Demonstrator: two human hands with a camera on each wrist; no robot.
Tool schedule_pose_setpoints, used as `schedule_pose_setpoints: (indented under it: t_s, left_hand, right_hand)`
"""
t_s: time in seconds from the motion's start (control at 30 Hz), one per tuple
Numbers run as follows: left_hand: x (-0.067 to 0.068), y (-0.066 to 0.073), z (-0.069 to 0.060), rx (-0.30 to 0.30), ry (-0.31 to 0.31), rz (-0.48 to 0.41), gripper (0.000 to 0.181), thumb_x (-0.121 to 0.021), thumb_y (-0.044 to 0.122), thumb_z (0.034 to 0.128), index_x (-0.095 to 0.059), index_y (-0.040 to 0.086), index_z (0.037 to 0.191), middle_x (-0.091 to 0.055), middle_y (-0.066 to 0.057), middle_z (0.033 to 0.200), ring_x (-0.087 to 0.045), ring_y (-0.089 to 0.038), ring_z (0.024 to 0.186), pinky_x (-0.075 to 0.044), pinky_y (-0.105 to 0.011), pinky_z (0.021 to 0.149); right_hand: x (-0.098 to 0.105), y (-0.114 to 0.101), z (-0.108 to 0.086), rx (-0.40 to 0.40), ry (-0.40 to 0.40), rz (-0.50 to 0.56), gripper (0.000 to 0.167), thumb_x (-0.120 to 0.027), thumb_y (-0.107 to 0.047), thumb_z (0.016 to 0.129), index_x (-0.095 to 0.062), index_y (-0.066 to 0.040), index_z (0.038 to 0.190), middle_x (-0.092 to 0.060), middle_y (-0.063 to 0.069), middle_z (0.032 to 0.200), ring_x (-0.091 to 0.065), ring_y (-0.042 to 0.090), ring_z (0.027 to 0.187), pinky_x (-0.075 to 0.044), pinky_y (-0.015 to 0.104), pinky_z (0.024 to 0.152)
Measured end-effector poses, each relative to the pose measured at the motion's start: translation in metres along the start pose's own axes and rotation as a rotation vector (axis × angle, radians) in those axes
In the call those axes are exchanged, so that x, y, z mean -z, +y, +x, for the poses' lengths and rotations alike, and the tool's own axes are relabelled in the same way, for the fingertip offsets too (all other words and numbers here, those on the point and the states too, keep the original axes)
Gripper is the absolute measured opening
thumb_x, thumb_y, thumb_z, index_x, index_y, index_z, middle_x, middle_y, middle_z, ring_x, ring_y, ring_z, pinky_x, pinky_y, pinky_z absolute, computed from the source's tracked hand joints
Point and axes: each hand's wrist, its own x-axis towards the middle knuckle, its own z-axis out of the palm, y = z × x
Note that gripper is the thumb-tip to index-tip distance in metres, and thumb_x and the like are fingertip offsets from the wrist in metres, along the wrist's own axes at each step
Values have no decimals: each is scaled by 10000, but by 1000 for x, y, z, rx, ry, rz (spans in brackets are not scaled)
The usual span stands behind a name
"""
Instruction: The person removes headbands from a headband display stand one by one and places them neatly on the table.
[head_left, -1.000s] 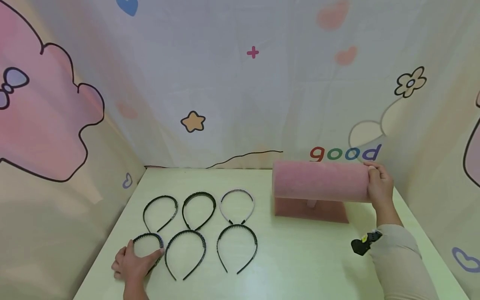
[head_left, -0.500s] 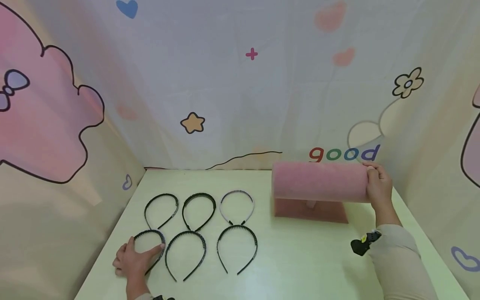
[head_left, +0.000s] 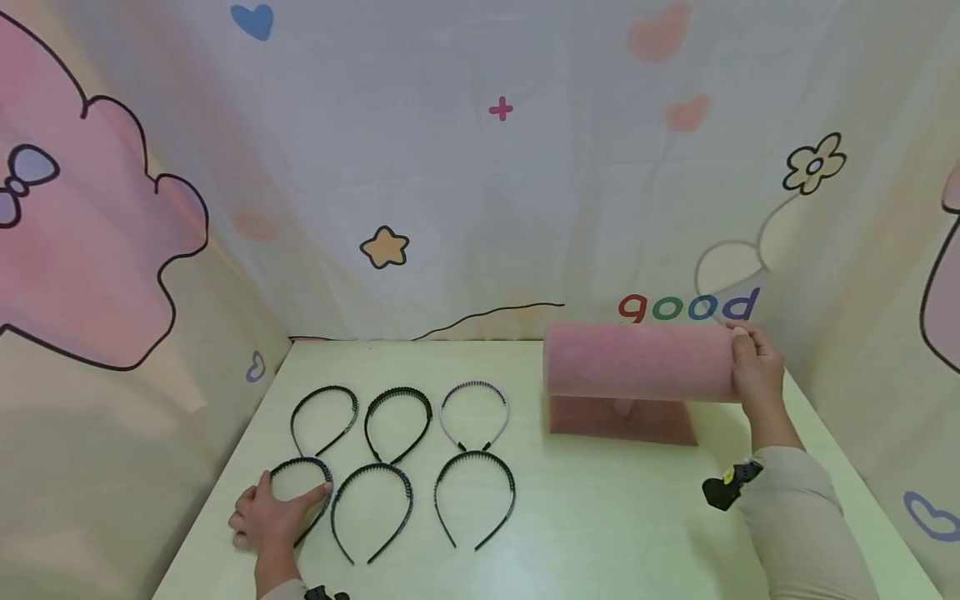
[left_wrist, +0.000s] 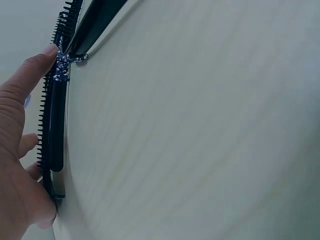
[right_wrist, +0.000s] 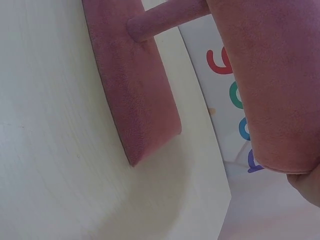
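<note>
At the table's near left my left hand spans a dark toothed headband, thumb on its right side and fingers on its left. In the left wrist view, one digit touches the band's blue glittery part. My right hand grips the right end of a pink plush roll on a stand, thumb on the front. The roll sits on a post above a flat pink base, which rests on the table. Only a bit of that hand shows in the right wrist view.
Several more headbands lie in two rows: a dark one behind my left hand, a thicker black one, a pale lilac one, and two dark ones in front. A printed curtain encloses the table.
My left hand has shifted the headband slightly away and to the right; the one behind it has moved a little the same way. My right hand has kept its hold on the roll.
</note>
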Motion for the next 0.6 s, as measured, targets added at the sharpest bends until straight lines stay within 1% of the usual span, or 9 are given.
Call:
schedule_pose_setpoints:
  t_s: [0.1,0.17,0.23,0.3,0.37,0.43,0.5,0.53,0.6]
  left_hand:
    - [1,1,0,-9,1,5,1290,-773,695,469,-231,66,1455,-174,-310,1365,-111,-519,1206,-115,-658,891]
    - [1,1,-2,-18,0,7,1272,-774,688,481,-242,54,1447,-180,-313,1360,-114,-527,1204,-120,-661,886]
    - [1,1,-5,-27,-5,7,1230,-778,659,514,-252,42,1439,-187,-316,1355,-121,-534,1200,-128,-663,879]
    - [3,1,-6,-36,-12,16,1206,-776,645,537,-252,35,1436,-190,-318,1354,-129,-538,1195,-138,-662,872]
    - [4,1,-5,-50,-21,24,1209,-760,662,550,-237,35,1442,-191,-322,1355,-140,-538,1187,-151,-660,864]
    - [6,2,-3,-65,-23,30,1205,-741,677,565,-226,34,1445,-188,-332,1355,-146,-542,1185,-160,-658,863]
    - [8,5,-2,-83,-19,39,1200,-728,687,574,-223,30,1443,-180,-341,1357,-147,-541,1187,-168,-657,862]
    - [10,8,-3,-88,-18,40,1172,-730,667,594,-228,27,1438,-176,-346,1357,-144,-541,1190,-166,-659,865]
    - [13,15,-7,-97,-15,35,1097,-744,600,635,-245,20,1422,-169,-352,1352,-132,-542,1196,-161,-660,872]
  right_hand:
    - [-2,1,0,3,20,19,295,-457,-392,954,-666,-276,1128,-557,-134,1094,-456,144,1047,-333,275,834]
    - [-2,2,0,2,43,7,305,-462,-401,950,-664,-276,1142,-565,-140,1098,-464,137,1059,-339,280,866]
    - [-1,3,-1,-8,67,-6,320,-466,-413,942,-657,-282,1163,-567,-139,1117,-466,125,1066,-338,285,895]
    - [-2,5,-4,-23,99,-19,335,-473,-430,932,-647,-293,1183,-571,-119,1127,-479,123,1039,-350,282,882]
    - [-2,7,-8,-30,131,-21,361,-478,-450,927,-623,-296,1219,-567,-79,1175,-485,121,1008,-361,274,856]
    - [-2,9,-14,-62,144,34,390,-505,-466,918,-580,-305,1266,-541,-35,1203,-495,116,969,-385,247,822]
    - [-2,13,-21,-85,152,112,470,-542,-472,902,-517,-264,1322,-535,33,1144,-512,96,894,-410,200,741]
    - [-1,15,-24,-98,152,156,503,-558,-464,895,-487,-239,1339,-538,34,1109,-520,84,885,-414,193,734]
    - [1,18,-32,-129,158,253,541,-602,-431,878,-451,-202,1345,-523,-11,999,-526,51,830,-415,170,677]
